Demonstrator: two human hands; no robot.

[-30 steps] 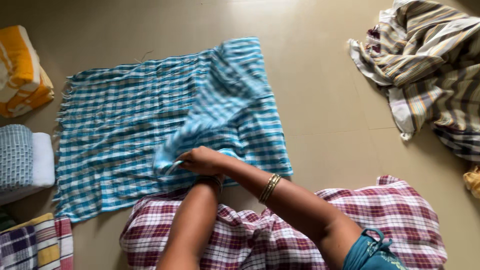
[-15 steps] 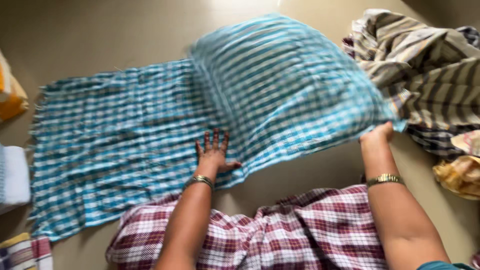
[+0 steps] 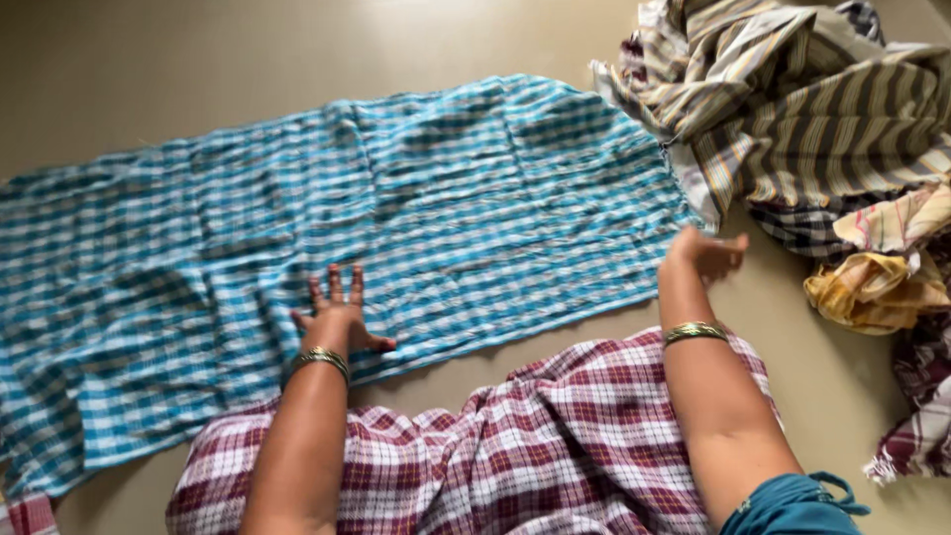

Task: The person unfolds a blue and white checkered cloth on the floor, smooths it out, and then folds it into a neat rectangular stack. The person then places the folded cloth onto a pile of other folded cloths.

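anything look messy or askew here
The blue checked cloth lies spread on the floor but wrinkled, its left end rumpled. The left hand presses flat on it; the right hand is at its right corner. A heap of striped cloths sits tangled at the right.

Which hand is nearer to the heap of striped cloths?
Right. The right hand is at the blue checked cloth's right edge, just short of the heap of striped cloths. The left hand lies flat mid-cloth, well away from the heap.
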